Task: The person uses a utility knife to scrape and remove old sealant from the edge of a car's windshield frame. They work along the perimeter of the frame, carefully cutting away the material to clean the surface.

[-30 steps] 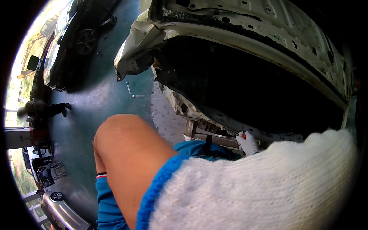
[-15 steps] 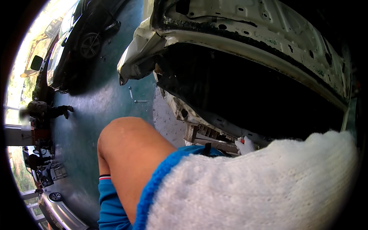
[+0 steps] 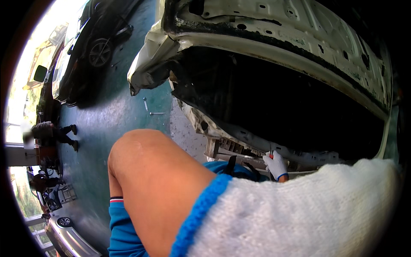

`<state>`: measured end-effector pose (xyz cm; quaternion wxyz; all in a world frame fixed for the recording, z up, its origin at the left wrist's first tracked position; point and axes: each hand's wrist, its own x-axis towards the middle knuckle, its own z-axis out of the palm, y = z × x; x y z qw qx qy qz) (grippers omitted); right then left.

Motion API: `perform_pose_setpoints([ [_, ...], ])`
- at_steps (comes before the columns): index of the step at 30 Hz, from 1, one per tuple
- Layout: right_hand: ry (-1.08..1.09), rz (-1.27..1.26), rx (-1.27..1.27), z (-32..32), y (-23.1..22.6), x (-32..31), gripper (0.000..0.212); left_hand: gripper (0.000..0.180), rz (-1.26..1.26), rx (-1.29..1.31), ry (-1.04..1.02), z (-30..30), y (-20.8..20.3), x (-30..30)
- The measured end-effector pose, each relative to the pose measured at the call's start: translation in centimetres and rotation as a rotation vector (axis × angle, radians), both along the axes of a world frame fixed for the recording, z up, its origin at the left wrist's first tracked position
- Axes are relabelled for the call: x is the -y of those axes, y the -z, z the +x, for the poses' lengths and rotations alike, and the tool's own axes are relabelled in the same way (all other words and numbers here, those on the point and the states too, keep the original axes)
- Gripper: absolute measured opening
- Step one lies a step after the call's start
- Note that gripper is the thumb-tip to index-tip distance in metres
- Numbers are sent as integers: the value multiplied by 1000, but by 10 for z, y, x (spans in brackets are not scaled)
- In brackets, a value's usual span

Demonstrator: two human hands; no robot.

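Note:
My left hand [image 3: 291, 205], in a white knitted glove with a blue cuff, fills the lower right close to the camera. Its back shows, and its fingers are hidden. The bare left forearm bends at the elbow, with a blue sleeve below it. Farther off, my right hand [image 3: 276, 163], also in a white glove, is closed around a small red-handled screwdriver [image 3: 271, 156]. That hand is at the lower edge of a stripped, pale car body [image 3: 257, 136], beside its dark opening. Above the opening runs a dented panel [image 3: 257, 45] with holes in it.
Two wrenches [image 3: 157, 113] lie on the green floor [image 3: 98, 141]. A crumpled metal corner [image 3: 143, 79] sticks out from the car body. A dark car [image 3: 96, 53] stands at upper left, a silver car [image 3: 70, 235] at lower left. Another person [image 3: 53, 132] is at the left.
My left hand has shifted down and right, uncovering more of my right hand and its cuff. The right hand stays closed on the screwdriver. The person at left has changed leg position.

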<state>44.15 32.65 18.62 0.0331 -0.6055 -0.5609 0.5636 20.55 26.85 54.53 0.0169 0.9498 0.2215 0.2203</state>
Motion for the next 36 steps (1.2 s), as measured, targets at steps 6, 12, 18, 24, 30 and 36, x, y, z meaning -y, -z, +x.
perform_pose_setpoints([
  [6,-8,20,-9,-9,-11,-1,24,17,-12,0,23,5,-2,4],
  [12,11,15,-11,-6,-9,2,24,17,-17,-7,23,10,-3,5],
  [18,-2,3,13,-4,-6,6,23,17,-18,-11,20,6,0,-1],
  [24,-20,21,33,-1,-1,7,24,17,-18,-13,20,9,2,0],
  [30,-2,21,21,-24,-47,13,28,17,-10,-28,21,3,2,8],
  [36,-41,-16,43,-12,-22,14,28,17,-27,-32,12,5,5,8],
])
